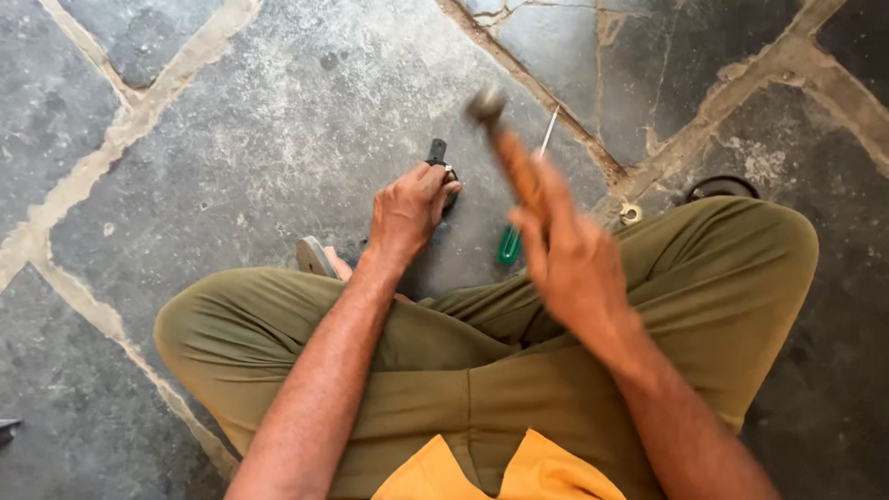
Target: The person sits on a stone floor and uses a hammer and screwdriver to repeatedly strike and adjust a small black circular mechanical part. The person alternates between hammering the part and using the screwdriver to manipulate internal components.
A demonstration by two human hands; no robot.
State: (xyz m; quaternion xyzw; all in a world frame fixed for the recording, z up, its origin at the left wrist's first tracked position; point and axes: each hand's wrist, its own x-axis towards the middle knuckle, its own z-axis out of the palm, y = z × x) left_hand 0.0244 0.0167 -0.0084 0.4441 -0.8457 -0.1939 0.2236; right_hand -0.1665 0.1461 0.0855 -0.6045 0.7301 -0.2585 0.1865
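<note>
Hammer (505, 148), wooden-handled and blurred, is raised above the stone floor (231, 139), its dark head up near the top of the view. Going from the left: a sandal edge (313, 256) shows by the olive-trousered knee (213, 324). The left hand (407, 213) presses a small dark metal part (439, 162) onto the slab, fingers curled down around it. Beside it lies a green-handled screwdriver (519, 218), shaft pointing away. The right hand (569, 259) grips the hammer's handle, fingers clenched round it. Further right, a small metal ring (631, 214) sits on the mortar joint, and a dark round object (722, 187) peeks from behind the right knee
</note>
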